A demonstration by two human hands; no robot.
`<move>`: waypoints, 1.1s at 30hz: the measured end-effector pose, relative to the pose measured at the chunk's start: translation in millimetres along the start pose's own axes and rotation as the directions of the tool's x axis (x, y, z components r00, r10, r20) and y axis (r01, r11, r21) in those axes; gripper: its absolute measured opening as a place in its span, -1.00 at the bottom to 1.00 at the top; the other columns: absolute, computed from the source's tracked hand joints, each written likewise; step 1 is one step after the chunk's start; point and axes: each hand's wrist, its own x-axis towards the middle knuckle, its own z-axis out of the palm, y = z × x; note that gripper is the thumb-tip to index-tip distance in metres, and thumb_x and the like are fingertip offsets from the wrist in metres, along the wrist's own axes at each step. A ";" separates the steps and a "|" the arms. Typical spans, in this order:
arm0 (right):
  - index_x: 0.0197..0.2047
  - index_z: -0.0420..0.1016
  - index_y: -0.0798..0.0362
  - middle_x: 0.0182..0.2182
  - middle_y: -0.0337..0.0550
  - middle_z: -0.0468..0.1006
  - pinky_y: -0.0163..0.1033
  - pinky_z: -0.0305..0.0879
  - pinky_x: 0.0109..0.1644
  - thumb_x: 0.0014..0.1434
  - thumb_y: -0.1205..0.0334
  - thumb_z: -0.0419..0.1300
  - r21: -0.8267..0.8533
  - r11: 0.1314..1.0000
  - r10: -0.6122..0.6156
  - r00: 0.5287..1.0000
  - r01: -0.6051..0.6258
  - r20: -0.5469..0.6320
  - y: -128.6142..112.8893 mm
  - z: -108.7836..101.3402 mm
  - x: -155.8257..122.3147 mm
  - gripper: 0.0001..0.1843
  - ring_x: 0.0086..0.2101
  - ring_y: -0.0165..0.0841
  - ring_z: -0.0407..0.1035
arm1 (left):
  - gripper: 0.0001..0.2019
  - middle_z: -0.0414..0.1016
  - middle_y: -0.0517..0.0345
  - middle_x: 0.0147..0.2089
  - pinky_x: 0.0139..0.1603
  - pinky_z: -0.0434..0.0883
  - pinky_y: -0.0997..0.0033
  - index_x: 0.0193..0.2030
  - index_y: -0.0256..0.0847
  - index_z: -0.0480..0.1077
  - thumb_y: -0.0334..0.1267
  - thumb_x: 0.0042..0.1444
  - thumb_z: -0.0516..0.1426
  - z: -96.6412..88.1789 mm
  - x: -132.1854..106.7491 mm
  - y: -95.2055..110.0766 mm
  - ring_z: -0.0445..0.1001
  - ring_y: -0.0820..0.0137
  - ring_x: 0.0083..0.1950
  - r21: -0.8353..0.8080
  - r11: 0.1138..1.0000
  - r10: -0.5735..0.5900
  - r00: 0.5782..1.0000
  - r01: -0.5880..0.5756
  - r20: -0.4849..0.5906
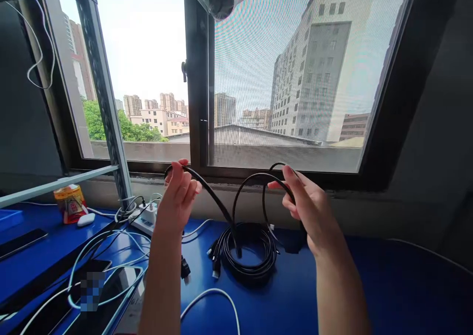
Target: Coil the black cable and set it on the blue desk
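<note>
Both hands are raised above a blue table, in front of the window. My left hand (180,192) pinches a black cable (214,195), which arcs down to the right from its fingertips. On the right, my right hand (305,202) grips loops of black cable between thumb and fingers; part of the cable is hidden behind the palm. Between the hands, on the table, lies a coiled black cable (246,276) with plug ends at its left side. A black connector (185,268) sits beside my left forearm.
A white power strip (142,220) with plugs stands by the wall, near a metal shelf post (105,93). Phones (24,243), a pale blue cable (74,266), an orange-and-red container (70,203) and a white earbud case (86,219) are at left. A white cable (216,290) curves in front.
</note>
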 end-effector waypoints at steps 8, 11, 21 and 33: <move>0.08 0.41 0.05 -0.26 -0.14 0.52 -0.41 0.10 -0.64 -0.22 -0.09 0.37 -0.160 0.910 -0.365 0.922 0.382 0.128 -5.1 16.2 -17.8 -0.22 -0.64 -0.60 0.04 | -0.64 0.03 0.39 -0.83 -0.68 0.14 0.51 -0.58 -0.18 0.35 0.08 -0.08 0.21 22.1 -8.2 -16.9 0.03 0.61 -0.78 0.427 0.896 -0.231 0.948 0.120 0.217; 0.16 0.35 0.01 -0.26 -0.17 0.55 -0.38 0.22 -0.56 -0.04 0.19 0.24 -0.244 0.855 -0.405 0.883 0.458 0.237 -0.6 18.6 -16.9 -0.36 -0.65 -0.59 0.11 | -0.65 0.14 0.36 -0.80 -0.74 0.02 0.54 -0.55 -0.19 0.32 0.07 -0.12 0.22 26.3 -7.9 -21.7 0.07 0.59 -0.79 0.517 0.846 -0.259 0.947 0.128 0.189; 0.12 0.39 -0.02 -0.35 -0.21 0.59 -0.33 0.47 -0.30 0.05 0.34 0.15 -0.236 0.810 -0.534 0.842 0.537 0.081 3.6 -6.2 -3.5 -0.48 -0.31 -0.40 0.48 | -0.51 0.46 0.21 -0.42 -0.24 0.39 0.39 -0.07 -0.18 0.39 -0.02 -0.15 0.29 16.9 -3.0 -25.4 0.44 0.40 -0.31 0.721 0.655 0.104 0.973 -0.224 0.207; 0.09 0.38 -0.19 -0.40 -0.32 0.57 -0.45 0.27 -0.60 0.01 0.35 0.30 -0.228 0.698 -0.713 0.689 0.679 -0.130 -17.4 -13.7 -33.6 -0.45 -0.53 -0.49 0.39 | -0.52 0.45 0.11 -0.52 -0.21 0.40 0.36 -0.66 -0.21 0.33 0.18 -0.03 0.12 24.2 -0.9 -53.5 0.47 0.36 -0.36 0.563 0.825 -0.114 0.959 -0.054 0.259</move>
